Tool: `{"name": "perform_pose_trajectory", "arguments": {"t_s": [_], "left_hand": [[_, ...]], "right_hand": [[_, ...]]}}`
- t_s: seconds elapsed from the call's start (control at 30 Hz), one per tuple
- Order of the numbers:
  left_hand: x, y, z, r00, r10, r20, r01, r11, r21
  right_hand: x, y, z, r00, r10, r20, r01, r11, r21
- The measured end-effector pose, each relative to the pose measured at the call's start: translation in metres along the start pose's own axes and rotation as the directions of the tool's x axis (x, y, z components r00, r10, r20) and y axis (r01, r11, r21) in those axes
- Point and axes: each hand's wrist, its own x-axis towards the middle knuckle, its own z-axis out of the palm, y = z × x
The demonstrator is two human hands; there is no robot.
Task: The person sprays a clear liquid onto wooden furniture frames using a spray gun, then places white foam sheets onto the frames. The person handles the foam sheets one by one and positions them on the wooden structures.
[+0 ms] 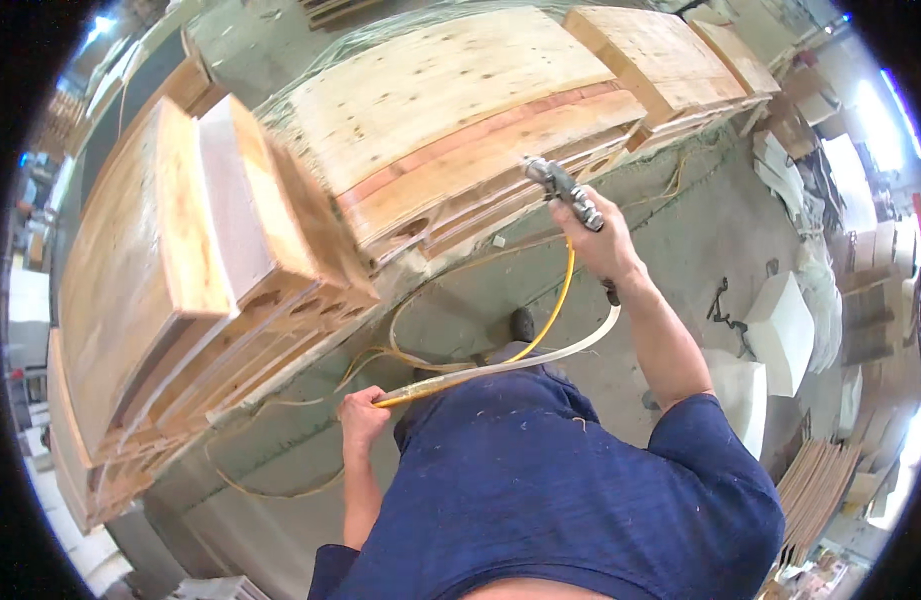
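Note:
My right hand (603,243) is closed round a dark, metallic spray gun (566,192), held out over the front edge of a curved, plywood-topped wooden frame (451,100). The gun's nozzle points up and to the left, apart from the wood. A yellow hose (559,305) and a whitish, translucent hose (581,343) loop from the gun and handle across my body. At the lower left, my left hand (362,418) is closed round both hoses. Whether any spray is leaving the nozzle cannot be made out.
More wooden frames stand at the left (131,290) and far right (671,70). A yellowish hose (396,330) lies looped across the floor by my shoe (522,324). White foam blocks (781,325) and a stack of brown sheets (809,490) are on the right.

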Motion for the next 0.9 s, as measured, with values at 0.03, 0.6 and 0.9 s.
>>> {"name": "perform_pose_trajectory", "arguments": {"t_s": [0.03,0.6,0.9], "left_hand": [[0.007,0.017,0.007,1.0,0.0,-0.013,0.0,1.0,0.015],[0.05,0.231,0.115,0.997,-0.034,0.065,0.028,0.996,0.084],[0.038,0.235,0.117,0.996,-0.093,0.016,0.093,0.996,0.006]], "right_hand": [[0.011,0.022,-0.017,0.998,0.004,-0.057,-0.002,0.999,0.04],[0.233,0.142,-0.192,0.967,0.059,-0.247,-0.05,0.998,0.043],[0.276,0.149,-0.185,0.971,-0.009,-0.241,0.053,0.983,0.177]]}}
